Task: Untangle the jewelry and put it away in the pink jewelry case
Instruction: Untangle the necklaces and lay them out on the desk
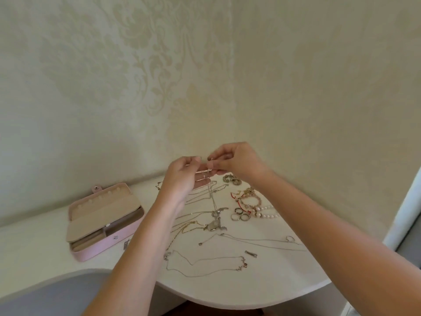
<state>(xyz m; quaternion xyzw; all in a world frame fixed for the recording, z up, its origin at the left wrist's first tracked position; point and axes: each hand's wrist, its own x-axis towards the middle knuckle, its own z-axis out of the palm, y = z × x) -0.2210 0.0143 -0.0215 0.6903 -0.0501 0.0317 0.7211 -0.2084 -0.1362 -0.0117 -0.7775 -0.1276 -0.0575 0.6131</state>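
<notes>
Bare forearms reach in from the near edge of a white bench whose front curves inward. It fits into a corner of cream walls papered with a pale damask pattern. A white frame stands at the far right, and a grey surface shows below the near left edge.

Above the back of the bench, the left grip and right grip meet. Each has thumb and forefinger closed in a pinch on a fine pale chain stretched between them, with the other fingers curled. Thin strands run from there down toward a tangle of silver and gold chains with a pale pendant at mid-bench.

Toward the back right lie chunky earrings, beaded bracelets with red cord, a pearl string and three rings. Nearer the front are a long thin chain, a small clasp and a looped necklace.

The case sits at the left, close to the near edge, apart from the jewelry. It is pink outside and beige inside, and it lies open, with a row of pegs in the lid, a loose beige flap and a snap tab.
</notes>
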